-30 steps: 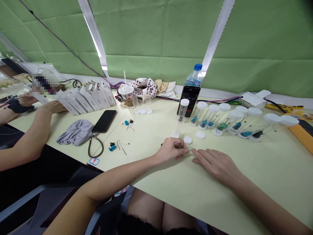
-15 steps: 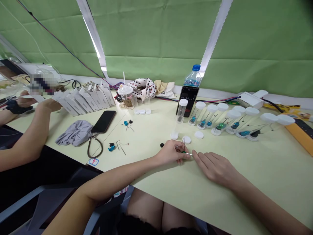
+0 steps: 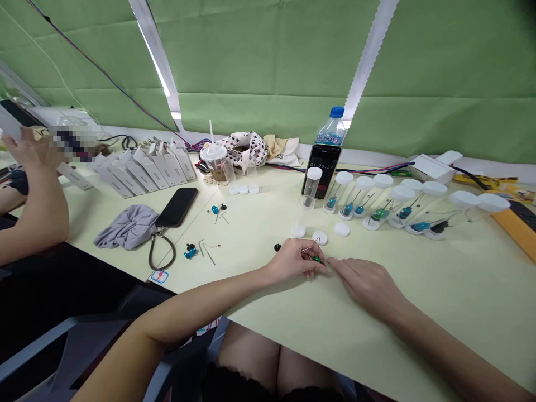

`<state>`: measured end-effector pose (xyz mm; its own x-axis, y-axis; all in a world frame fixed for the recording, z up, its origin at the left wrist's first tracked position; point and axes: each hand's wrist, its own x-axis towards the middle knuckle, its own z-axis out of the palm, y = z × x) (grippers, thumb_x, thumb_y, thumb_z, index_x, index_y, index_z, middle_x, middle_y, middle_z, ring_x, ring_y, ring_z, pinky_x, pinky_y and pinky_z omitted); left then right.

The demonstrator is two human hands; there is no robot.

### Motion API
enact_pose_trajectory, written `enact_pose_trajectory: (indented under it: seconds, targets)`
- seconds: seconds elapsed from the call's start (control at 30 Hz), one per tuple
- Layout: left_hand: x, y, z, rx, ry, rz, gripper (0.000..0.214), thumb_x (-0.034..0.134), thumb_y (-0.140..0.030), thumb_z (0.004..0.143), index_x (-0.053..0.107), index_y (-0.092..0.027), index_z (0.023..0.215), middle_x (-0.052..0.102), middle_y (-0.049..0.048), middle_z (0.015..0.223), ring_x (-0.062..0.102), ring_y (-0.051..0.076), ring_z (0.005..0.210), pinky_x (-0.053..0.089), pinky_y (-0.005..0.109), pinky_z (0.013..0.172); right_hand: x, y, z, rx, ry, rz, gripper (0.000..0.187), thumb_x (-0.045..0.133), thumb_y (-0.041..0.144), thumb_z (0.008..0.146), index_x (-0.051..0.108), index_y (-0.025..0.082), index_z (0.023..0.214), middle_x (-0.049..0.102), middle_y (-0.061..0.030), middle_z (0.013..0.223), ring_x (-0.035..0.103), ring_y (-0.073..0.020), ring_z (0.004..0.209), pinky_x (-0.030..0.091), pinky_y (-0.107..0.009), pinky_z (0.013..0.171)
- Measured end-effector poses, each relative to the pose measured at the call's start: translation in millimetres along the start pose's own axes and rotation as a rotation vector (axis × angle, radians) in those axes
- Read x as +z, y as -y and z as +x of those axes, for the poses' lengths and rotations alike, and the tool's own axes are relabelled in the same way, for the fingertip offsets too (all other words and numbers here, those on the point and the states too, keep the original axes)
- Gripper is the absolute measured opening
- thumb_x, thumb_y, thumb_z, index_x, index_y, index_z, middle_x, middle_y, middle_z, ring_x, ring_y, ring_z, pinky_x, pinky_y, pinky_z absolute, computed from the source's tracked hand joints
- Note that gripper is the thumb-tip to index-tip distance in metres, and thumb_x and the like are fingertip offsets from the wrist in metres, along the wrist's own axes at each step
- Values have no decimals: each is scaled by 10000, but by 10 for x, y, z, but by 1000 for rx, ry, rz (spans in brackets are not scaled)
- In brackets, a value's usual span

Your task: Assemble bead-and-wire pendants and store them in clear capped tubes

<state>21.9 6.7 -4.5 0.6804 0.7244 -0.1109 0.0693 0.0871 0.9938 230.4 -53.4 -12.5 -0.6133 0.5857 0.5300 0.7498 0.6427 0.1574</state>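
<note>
My left hand point(image 3: 295, 259) is closed in a pinch on a small shiny green part point(image 3: 317, 259), with a thin bent wire sticking up above the fingers. At its right, my right hand point(image 3: 364, 282) has its fingers pressed together, the tips close to the green part. A thin metal rod that looks like a hex key is at those fingertips, mostly hidden now. A black knob point(image 3: 277, 247) lies just left of my left hand. Behind the hands are white caps point(image 3: 320, 238) and an upright clear tube point(image 3: 310, 192) with a white lid.
Several lidded tubes point(image 3: 379, 209) holding blue, green or black parts stand at the right. Behind them lean a phone timer point(image 3: 321, 167) and a bottle point(image 3: 331, 131). Loose blue parts point(image 3: 190, 253), L-shaped keys point(image 3: 201, 247), another phone point(image 3: 177, 206) and white boxes point(image 3: 144, 173) lie left, near a co-worker's arm point(image 3: 39, 206).
My right fingertips have moved slightly left and up, and the rod between the hands shows less. The green part shows more. The co-worker's hand at the left has moved away from the boxes and up.
</note>
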Motion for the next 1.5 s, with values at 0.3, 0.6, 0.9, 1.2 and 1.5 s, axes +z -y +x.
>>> enact_pose_trajectory:
  seconds: [0.3,0.6,0.9,1.2,1.5]
  targets:
    - [14,-115,-46,-23,-32,63,376,724,-478,702,622,-121,766,581,-17,599,556,91,513,486,242,530,9,12,16,46,-13,22,153,491,167,942,642,161,920,665,-20,692,602,-124,595,409,-261,577]
    - [-20,-63,5,-54,-34,-86,424,796,-456,619,606,-100,749,598,-4,595,573,92,486,490,232,491,-275,-112,88,-343,-35,-207,281,561,14,864,642,105,1117,715,-120,1010,667,-208,860,512,-342,726]
    - [-11,-34,22,-126,-23,-170,476,868,-379,517,600,-81,774,656,41,637,600,101,505,510,251,524,-226,-111,16,-341,-74,-150,340,541,15,870,619,83,1194,711,-147,1074,675,-247,1002,562,-346,822]
    - [-2,-12,24,-122,-10,-186,443,865,-347,528,607,-78,766,673,55,654,603,100,502,500,241,505,-232,-117,12,-389,-58,-259,298,531,10,860,625,55,1139,709,-171,1063,675,-260,984,557,-377,828]
    - [-3,16,25,-107,-17,-152,445,860,-356,538,611,-79,781,679,58,672,609,103,505,499,244,499,-203,-127,-25,-340,-22,-232,304,528,19,861,632,84,1139,702,-156,1065,663,-250,995,546,-366,832]
